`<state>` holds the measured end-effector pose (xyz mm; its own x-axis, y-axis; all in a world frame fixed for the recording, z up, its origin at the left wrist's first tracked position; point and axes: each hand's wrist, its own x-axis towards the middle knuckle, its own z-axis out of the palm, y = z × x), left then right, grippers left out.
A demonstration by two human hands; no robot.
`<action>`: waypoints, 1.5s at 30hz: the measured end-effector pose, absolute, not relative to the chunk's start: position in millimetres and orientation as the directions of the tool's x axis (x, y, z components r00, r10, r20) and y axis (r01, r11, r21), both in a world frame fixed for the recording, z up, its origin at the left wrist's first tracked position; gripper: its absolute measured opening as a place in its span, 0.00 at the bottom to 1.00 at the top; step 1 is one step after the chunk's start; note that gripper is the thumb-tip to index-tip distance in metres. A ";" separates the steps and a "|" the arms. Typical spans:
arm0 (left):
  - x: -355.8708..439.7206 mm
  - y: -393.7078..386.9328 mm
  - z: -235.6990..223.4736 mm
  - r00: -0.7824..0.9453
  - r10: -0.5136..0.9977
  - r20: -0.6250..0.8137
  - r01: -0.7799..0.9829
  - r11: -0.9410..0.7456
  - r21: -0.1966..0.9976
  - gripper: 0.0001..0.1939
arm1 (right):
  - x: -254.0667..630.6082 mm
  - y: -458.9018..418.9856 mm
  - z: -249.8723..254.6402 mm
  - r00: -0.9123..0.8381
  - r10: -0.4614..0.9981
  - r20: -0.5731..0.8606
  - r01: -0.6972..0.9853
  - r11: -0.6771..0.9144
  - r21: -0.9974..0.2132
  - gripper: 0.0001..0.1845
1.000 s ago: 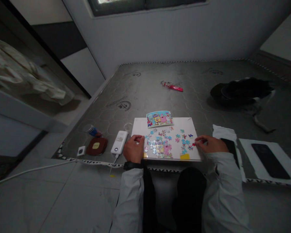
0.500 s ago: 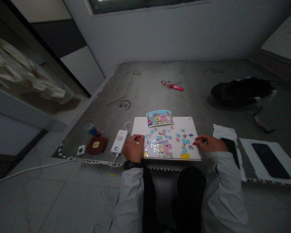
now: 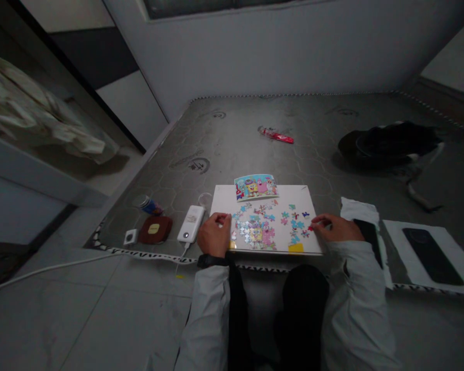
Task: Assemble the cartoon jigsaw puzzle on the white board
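Note:
A white box (image 3: 222,198) lies flat with a partly joined jigsaw puzzle (image 3: 257,233) on its top. Loose puzzle pieces (image 3: 296,225) are scattered to the right of the joined part. Behind them, a cartoon picture card (image 3: 256,187) rests at the box's back edge. My right hand (image 3: 334,228) is closed at the box's right side, thumb and fingers pinching a small red puzzle piece (image 3: 311,227). At the left edge, my left hand (image 3: 215,236) is closed with its fingertips together; whatever they hold, if anything, is hidden.
Left of the box are a white power bank (image 3: 191,224) with a cable, a brown case (image 3: 155,230), a small white cube (image 3: 130,237) and a blue can (image 3: 150,206). A phone (image 3: 432,256) lies right on white paper. Farther back are a red wrapper (image 3: 277,135) and a black cap (image 3: 386,146).
The whole view has shifted very slightly. Both hands keep their places at the box's two sides, and the puzzle pieces look the same.

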<state>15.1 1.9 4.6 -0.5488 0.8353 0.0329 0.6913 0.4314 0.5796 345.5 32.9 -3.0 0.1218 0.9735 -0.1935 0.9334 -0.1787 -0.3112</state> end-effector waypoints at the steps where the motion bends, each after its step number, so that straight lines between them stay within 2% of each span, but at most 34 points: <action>1: 15.1 2.0 4.6 -0.547 0.836 0.032 0.692 0.431 0.579 0.11 | 344.9 32.8 -2.9 0.121 0.972 -0.202 0.930 -0.182 -0.319 0.16; 16: 17.4 1.7 7.4 -0.558 0.830 0.022 0.690 0.449 0.567 0.11 | 343.0 32.5 -0.1 0.115 0.979 -0.169 0.926 -0.167 -0.337 0.15; 28: 17.7 3.6 4.0 -0.553 0.833 0.029 0.707 0.451 0.545 0.12 | 341.2 33.5 5.2 0.067 0.963 -0.263 0.925 -0.159 -0.346 0.16; 35: 17.8 4.0 1.4 -0.542 0.839 0.046 0.724 0.439 0.533 0.12 | 342.6 29.4 4.2 0.093 0.980 -0.174 0.924 -0.150 -0.351 0.15; 45: 18.9 3.4 -0.4 -0.554 0.831 0.049 0.717 0.446 0.536 0.13 | 349.8 32.4 1.5 0.116 0.968 -0.221 0.924 -0.187 -0.333 0.16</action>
